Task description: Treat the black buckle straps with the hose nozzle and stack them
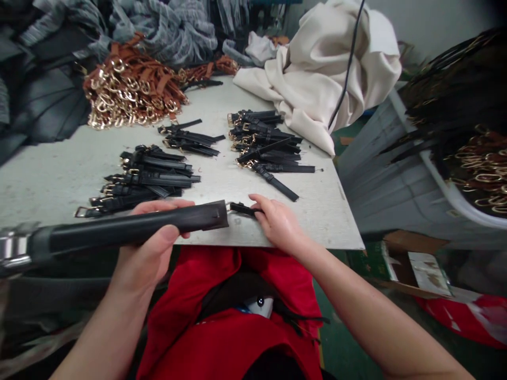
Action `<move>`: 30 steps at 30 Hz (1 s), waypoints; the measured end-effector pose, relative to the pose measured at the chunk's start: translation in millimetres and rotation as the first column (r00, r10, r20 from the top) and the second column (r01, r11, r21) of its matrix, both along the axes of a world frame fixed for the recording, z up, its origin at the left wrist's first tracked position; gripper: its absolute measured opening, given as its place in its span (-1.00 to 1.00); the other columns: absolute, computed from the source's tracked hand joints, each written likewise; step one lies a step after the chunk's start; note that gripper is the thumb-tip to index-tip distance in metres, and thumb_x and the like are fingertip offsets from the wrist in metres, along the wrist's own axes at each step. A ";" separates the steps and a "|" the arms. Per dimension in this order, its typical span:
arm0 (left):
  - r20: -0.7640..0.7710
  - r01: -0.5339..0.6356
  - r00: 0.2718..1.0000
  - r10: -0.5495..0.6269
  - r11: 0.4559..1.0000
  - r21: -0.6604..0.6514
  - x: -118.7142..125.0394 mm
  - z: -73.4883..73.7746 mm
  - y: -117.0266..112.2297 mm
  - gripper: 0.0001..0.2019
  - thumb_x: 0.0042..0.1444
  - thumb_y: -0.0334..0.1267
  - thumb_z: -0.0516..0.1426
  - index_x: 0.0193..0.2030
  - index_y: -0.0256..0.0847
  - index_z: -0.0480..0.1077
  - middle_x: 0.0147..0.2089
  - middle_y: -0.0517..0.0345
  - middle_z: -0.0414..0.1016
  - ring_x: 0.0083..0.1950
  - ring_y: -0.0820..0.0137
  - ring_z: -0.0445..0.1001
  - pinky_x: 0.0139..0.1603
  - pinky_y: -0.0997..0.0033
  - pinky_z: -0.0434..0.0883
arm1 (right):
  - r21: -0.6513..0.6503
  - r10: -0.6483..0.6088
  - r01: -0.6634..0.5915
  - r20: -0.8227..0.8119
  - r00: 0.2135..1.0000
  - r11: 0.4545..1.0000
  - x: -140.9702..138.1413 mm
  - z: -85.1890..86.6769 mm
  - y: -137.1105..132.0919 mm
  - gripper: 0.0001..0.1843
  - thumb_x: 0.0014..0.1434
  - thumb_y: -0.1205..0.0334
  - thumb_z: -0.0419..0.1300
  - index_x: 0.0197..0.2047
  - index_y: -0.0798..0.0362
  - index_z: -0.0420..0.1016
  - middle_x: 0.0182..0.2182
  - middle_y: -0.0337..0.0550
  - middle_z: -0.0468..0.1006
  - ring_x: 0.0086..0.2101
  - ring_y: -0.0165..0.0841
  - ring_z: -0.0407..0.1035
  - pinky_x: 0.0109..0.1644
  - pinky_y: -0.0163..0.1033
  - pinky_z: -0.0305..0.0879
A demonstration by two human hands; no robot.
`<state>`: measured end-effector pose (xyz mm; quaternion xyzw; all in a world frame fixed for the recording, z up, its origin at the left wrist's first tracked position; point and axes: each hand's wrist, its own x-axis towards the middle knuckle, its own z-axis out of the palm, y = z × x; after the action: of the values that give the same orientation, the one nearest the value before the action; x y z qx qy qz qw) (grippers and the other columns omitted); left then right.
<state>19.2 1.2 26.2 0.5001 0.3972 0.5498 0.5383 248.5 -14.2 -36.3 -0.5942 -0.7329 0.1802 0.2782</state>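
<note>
My left hand (146,256) is closed on a wide black leather strap (119,228), its thumb on the near side and fingers behind. Silver-coloured metal shows at the strap's far left end. The strap's cut right end points at a small black strap piece (242,209), whose small metal part is close to that end; I cannot tell if they touch. Thumb and fingers of my right hand (279,221) pinch this small piece. Behind my left hand lies a group of short black buckle straps (154,177). Two more groups of black buckle straps (194,140), (269,140) lie farther back.
Brown straps with gold clasps (127,92) are heaped at the back left, near grey material (166,31). Cream fabric (317,68) drapes over the white table's (214,174) back right. Right of it stand a grey bin (376,153) and an open cardboard box (415,243).
</note>
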 end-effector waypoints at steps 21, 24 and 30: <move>-0.086 0.070 0.994 -0.074 0.996 -0.049 30.2 -17.2 19.0 -0.69 -0.14 -0.20 0.36 -0.26 -0.16 0.41 -0.20 0.11 0.60 -0.30 0.34 0.51 -0.32 0.37 0.46 | 0.007 -0.005 0.003 0.185 0.983 1.000 1.3 -7.7 15.8 -0.80 0.29 0.30 0.04 -0.15 0.04 0.50 -0.22 -0.03 0.52 -0.18 -0.18 0.36 -0.10 -0.10 0.22; -0.111 0.064 0.992 -0.066 0.998 -0.020 27.3 -14.0 19.6 -0.71 -0.14 -0.23 0.36 -0.27 -0.16 0.41 -0.21 0.11 0.59 -0.28 0.34 0.52 -0.32 0.38 0.45 | 0.009 -0.014 0.012 0.172 0.985 1.000 0.5 -7.4 15.7 -0.80 0.28 0.30 0.04 -0.15 0.06 0.48 -0.21 -0.01 0.52 -0.16 -0.15 0.36 -0.08 -0.07 0.21; -0.123 0.132 0.983 -0.138 0.990 -0.051 32.0 -11.6 25.8 -0.71 -0.17 -0.23 0.36 -0.29 -0.17 0.43 -0.24 0.10 0.60 -0.29 0.30 0.52 -0.34 0.36 0.45 | -0.001 -0.041 0.042 0.135 0.990 0.999 -0.8 -8.4 15.1 -0.74 0.26 0.33 0.02 -0.02 0.11 0.41 -0.18 0.01 0.54 -0.15 -0.15 0.38 -0.05 -0.07 0.22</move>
<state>51.2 27.0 14.6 0.5480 0.4072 0.4709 0.5588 247.7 0.9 -44.7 -0.6206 -0.7372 0.1352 0.2307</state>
